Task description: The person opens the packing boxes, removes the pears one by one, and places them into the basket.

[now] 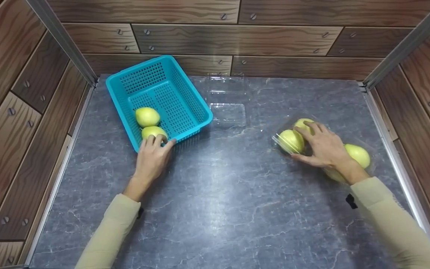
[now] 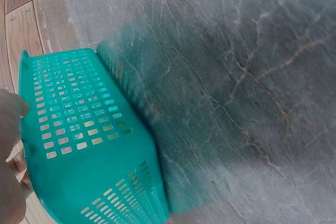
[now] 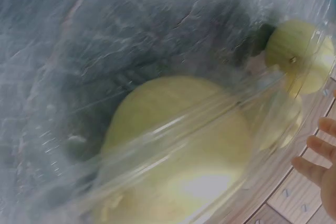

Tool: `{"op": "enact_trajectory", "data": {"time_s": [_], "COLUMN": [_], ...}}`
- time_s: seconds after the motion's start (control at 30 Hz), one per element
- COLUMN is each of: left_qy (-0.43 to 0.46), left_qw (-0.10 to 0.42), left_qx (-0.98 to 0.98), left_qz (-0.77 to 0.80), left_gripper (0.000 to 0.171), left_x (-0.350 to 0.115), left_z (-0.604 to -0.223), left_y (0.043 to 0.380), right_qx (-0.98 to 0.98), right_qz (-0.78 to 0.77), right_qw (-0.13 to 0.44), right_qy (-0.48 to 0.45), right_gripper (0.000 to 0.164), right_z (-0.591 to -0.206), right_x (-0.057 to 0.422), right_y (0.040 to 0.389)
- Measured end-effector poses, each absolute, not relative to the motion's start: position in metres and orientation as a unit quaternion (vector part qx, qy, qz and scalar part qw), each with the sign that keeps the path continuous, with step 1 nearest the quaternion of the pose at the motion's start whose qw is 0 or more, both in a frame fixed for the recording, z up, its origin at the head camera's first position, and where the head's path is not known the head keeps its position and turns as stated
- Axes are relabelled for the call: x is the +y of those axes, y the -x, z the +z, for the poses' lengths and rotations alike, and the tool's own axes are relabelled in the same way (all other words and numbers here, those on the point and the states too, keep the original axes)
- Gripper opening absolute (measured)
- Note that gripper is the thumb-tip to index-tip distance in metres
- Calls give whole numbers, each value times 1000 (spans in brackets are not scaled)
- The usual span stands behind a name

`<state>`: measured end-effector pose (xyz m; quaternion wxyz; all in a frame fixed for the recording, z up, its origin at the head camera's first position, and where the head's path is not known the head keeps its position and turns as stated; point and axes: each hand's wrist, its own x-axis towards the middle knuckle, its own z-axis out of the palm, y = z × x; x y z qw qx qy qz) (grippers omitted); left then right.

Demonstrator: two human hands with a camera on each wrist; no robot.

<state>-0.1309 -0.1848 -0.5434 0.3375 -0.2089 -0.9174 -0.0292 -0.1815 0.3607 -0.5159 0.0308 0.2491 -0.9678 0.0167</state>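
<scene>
My left hand (image 1: 152, 158) is at the near rim of a turquoise plastic basket (image 1: 196, 93), fingers bent over a yellow-green fruit (image 1: 154, 131). The thumb lies by the rim; whether the fingers grip the fruit is hidden. A second fruit (image 1: 147, 117) sits just behind it. My right hand (image 1: 325, 147) rests over a clear plastic clamshell (image 1: 276, 141), its fingers spread. Inside are two similar fruits, the nearer one (image 1: 291, 141) left of the hand. In the right wrist view, several fingers (image 3: 312, 171) are extended, apart from the fruit (image 3: 173, 140) under the plastic.
Under the right wrist, more fruit (image 1: 357, 155) lies in what looks like another clear container. An opened clear clamshell (image 1: 230, 112) stands right of the basket. Wood-patterned panels (image 1: 237, 37) enclose the grey marbled table (image 1: 215, 209) at the back and both sides.
</scene>
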Motion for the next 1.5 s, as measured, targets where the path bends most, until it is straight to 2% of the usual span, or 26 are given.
{"op": "enact_trajectory", "data": {"time_s": [0.4,0.93,1.5], "left_qy": [203,204,206], "left_qw": [340,344,347], "left_qx": [-918,-916,-914], "left_qz": [-19,-30,-34], "left_gripper": [25,23,24], "left_x": [-185,-184,-184], "left_z": [-544,-545,-546], "left_y": [131,130,130], "right_qx": [-970,-961,-962], "right_qz": [24,22,12], "right_qw": [7,71,75], "right_qy": [-241,-266,-261], "right_gripper": [91,84,83], "right_z": [-522,-533,-538], "right_x": [377,377,362], "right_y": [178,175,168]}}
